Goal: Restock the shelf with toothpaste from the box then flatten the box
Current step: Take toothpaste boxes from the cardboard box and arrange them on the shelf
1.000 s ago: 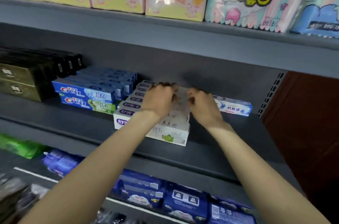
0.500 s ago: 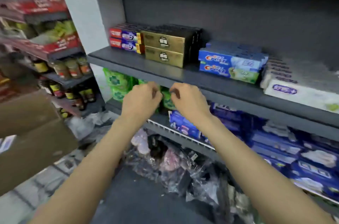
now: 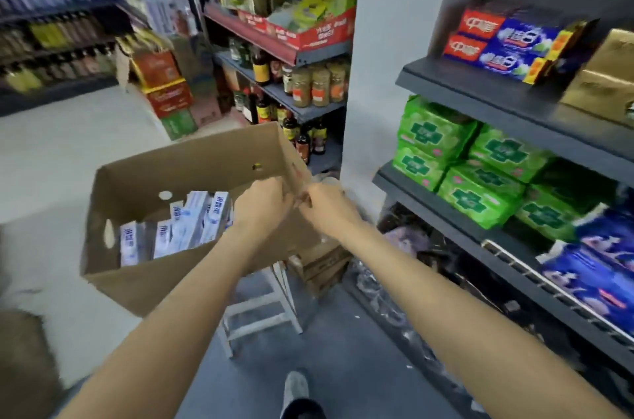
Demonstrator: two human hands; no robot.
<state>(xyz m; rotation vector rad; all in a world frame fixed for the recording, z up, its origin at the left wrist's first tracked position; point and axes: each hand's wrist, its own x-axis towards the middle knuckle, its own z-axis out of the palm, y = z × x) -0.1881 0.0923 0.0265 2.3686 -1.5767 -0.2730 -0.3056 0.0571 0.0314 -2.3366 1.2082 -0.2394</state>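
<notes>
Beyond the curled fingers, both empty, left hand (image 3: pixel 264 204) and right hand (image 3: pixel 327 205) near the box (image 3: pixel 192 161); careless reaching may tip it, spilling toothpaste (image 3: pixel 178 226).

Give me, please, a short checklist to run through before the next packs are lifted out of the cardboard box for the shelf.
1. Stock left: white and blue toothpaste packs stand inside the cardboard box. Ok.
2. Box open: its top is open, packs reachable from above. Ok.
3. Box support: it appears to rest on a white stool, but the contact is hidden. Cannot tell.
4. Left hand free: at the box's near right corner, over the opening; its grip is blurred. Cannot tell.
5. Right hand free: just outside that corner, fingers blurred. Cannot tell.
6. Room on the toothpaste shelf: only its left end shows, holding red and blue packs. Cannot tell.
</notes>
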